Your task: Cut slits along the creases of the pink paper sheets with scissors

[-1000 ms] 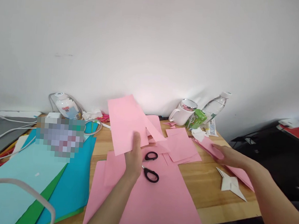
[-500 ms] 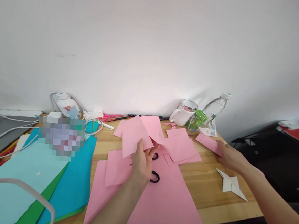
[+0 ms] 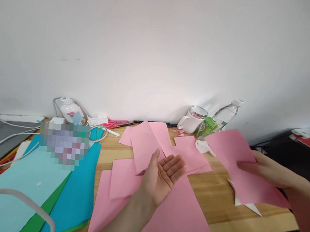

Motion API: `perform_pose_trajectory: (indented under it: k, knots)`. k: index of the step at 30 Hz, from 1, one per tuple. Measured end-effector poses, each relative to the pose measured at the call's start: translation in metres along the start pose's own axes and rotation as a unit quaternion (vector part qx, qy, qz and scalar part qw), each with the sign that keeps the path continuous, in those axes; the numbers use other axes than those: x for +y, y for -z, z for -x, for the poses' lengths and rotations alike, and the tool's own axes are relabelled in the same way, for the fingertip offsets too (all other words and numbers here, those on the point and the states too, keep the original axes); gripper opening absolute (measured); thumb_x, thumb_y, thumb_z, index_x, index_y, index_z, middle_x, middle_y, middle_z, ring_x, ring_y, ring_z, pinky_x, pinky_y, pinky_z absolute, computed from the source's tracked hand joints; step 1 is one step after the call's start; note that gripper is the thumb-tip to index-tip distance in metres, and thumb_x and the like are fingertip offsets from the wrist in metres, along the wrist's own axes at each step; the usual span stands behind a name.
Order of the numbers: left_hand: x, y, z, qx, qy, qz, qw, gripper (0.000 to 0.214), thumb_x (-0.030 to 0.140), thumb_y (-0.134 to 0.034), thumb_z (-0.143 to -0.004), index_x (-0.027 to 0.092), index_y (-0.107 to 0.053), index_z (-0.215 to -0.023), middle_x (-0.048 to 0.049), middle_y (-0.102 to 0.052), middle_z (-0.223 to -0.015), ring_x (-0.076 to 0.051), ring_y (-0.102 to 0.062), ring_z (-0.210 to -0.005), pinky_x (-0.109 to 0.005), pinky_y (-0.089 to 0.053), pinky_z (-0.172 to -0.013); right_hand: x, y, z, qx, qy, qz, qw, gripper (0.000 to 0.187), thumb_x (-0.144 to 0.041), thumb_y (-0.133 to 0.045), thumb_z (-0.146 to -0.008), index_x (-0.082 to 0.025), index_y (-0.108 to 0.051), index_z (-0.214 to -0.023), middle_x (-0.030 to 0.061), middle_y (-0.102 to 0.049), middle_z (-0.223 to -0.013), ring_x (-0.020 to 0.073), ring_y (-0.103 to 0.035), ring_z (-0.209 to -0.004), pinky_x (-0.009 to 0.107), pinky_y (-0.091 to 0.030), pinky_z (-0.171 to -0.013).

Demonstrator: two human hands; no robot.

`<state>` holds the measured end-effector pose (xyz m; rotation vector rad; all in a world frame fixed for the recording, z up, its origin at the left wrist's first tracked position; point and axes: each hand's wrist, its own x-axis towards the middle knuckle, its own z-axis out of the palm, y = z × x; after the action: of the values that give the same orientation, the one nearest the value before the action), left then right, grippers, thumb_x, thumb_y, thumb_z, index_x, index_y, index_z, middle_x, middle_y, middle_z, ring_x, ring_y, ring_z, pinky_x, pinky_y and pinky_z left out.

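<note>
My left hand [image 3: 163, 175] is open, palm up with its fingers stretched out, over the pink papers in the middle of the table. Just beyond it lie a pink paper piece [image 3: 144, 143] and other cut pink pieces [image 3: 191, 151]. Beneath it spreads a large pink sheet [image 3: 179, 218], with a smaller pink square [image 3: 124, 179] on its left part. Off to the right, my right hand [image 3: 267, 169] is closed on a sheet of pink paper [image 3: 227, 150], thumb on the near face. That sheet partly covers a folded white paper star [image 3: 253, 208]. The black-handled scissors are hidden.
Light blue [image 3: 12, 190] and blue sheets [image 3: 78, 188] lie on the left, with a white cable [image 3: 17, 192] across them. Along the wall stand a white bottle [image 3: 72, 111], a white mug [image 3: 193, 121], a green carton [image 3: 207, 128] and a clear water bottle [image 3: 227, 114].
My right hand has turned the pink paper so its broad face shows, bringing it over the white star. My left hand has let go of the pink piece and opened, moving right and nearer.
</note>
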<state>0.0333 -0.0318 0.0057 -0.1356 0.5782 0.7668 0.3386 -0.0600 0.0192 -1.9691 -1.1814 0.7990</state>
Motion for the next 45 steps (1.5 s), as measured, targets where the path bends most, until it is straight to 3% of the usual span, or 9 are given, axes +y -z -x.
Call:
perform_pose_trajectory:
  k: [1,4,8,10,15,26,34,39,45]
  knots:
    - [-0.001,-0.001,0.003,-0.029,-0.005,-0.015,0.999,0.041,0.038,-0.041,-0.091,0.004,-0.062,-0.079,-0.0126,-0.071,-0.072,-0.019,-0.070,-0.065,-0.027,-0.056,-0.061,-0.011,-0.005,0.006,-0.088,-0.039,-0.085,0.992,0.004,-0.019,-0.071,-0.064,-0.020,-0.070,-0.069,0.0154,-0.068,-0.070,0.0253,-0.064,-0.058,0.034,-0.045,-0.052]
    - [0.000,-0.002,0.009,-0.117,-0.137,-0.136,0.974,0.039,0.040,-0.041,-0.090,0.009,-0.064,-0.079,-0.0070,-0.068,-0.063,-0.016,-0.066,-0.054,-0.026,-0.052,-0.051,-0.046,-0.039,0.018,-0.143,-0.025,-0.255,0.956,0.032,-0.018,-0.080,-0.055,-0.022,-0.069,-0.085,0.0109,-0.070,-0.083,0.0260,-0.066,-0.067,0.034,-0.051,-0.055]
    - [0.016,0.001,0.005,-0.049,-0.429,-0.299,0.851,0.022,0.031,-0.067,-0.075,0.017,-0.065,-0.092,-0.0034,-0.068,-0.083,-0.015,-0.065,-0.075,-0.027,-0.051,-0.072,-0.079,-0.111,0.018,-0.213,0.039,-0.324,0.921,0.039,-0.021,-0.082,-0.055,-0.018,-0.065,-0.090,0.0066,-0.071,-0.083,0.0231,-0.066,-0.069,0.034,-0.053,-0.059]
    - [0.028,0.003,0.002,-0.052,-0.377,-0.315,0.869,0.037,0.031,-0.068,-0.075,0.021,-0.062,-0.110,-0.0071,-0.066,-0.108,-0.020,-0.062,-0.098,-0.030,-0.047,-0.085,-0.087,-0.143,0.016,-0.217,0.080,-0.352,0.907,0.039,-0.025,-0.081,-0.058,-0.018,-0.064,-0.093,0.0072,-0.071,-0.088,0.0247,-0.066,-0.076,0.038,-0.054,-0.068]
    - [0.046,0.010,-0.003,-0.127,-0.215,-0.285,0.926,0.032,0.029,-0.065,-0.077,0.017,-0.065,-0.107,-0.0115,-0.069,-0.104,-0.025,-0.062,-0.101,-0.035,-0.046,-0.088,-0.089,-0.182,0.015,-0.095,0.159,-0.320,0.929,0.032,-0.035,-0.072,-0.071,-0.021,-0.063,-0.098,0.0063,-0.069,-0.099,0.0252,-0.064,-0.087,0.037,-0.053,-0.070]
    - [0.053,0.019,-0.006,-0.162,-0.151,-0.275,0.936,0.039,0.039,-0.057,-0.082,0.016,-0.062,-0.113,-0.0130,-0.069,-0.106,-0.027,-0.061,-0.104,-0.037,-0.044,-0.091,-0.078,-0.192,0.015,-0.084,0.111,-0.462,0.876,0.027,-0.033,-0.071,-0.073,-0.023,-0.062,-0.096,0.0019,-0.073,-0.080,0.0199,-0.067,-0.069,0.032,-0.054,-0.062]
    - [0.040,0.025,-0.011,-0.201,0.015,-0.176,0.964,0.071,0.067,-0.042,-0.076,0.016,-0.054,-0.123,-0.0155,-0.066,-0.112,-0.030,-0.055,-0.114,-0.042,-0.040,-0.097,-0.083,-0.191,0.020,-0.061,0.080,-0.466,0.879,0.024,-0.038,-0.070,-0.072,-0.021,-0.065,-0.087,-0.0011,-0.064,-0.063,0.0146,-0.058,-0.053,0.025,-0.049,-0.046]
    - [0.043,0.020,-0.004,-0.187,0.001,-0.180,0.966,0.069,0.063,-0.048,-0.077,0.010,-0.056,-0.120,-0.0181,-0.066,-0.110,-0.031,-0.057,-0.111,-0.041,-0.043,-0.094,-0.083,-0.191,0.016,-0.094,0.093,-0.447,0.885,0.031,-0.037,-0.070,-0.071,-0.024,-0.063,-0.099,-0.0015,-0.065,-0.080,0.0053,-0.044,-0.042,0.014,-0.023,-0.027]
    - [0.038,0.008,-0.001,-0.126,-0.120,-0.228,0.958,0.049,0.041,-0.065,-0.075,0.018,-0.058,-0.117,-0.0144,-0.067,-0.108,-0.029,-0.063,-0.101,-0.040,-0.050,-0.085,-0.076,-0.196,0.009,-0.071,0.066,-0.442,0.892,0.043,-0.041,-0.070,-0.070,-0.023,-0.059,-0.107,0.0022,-0.066,-0.092,0.0133,-0.060,-0.063,0.023,-0.048,-0.044]
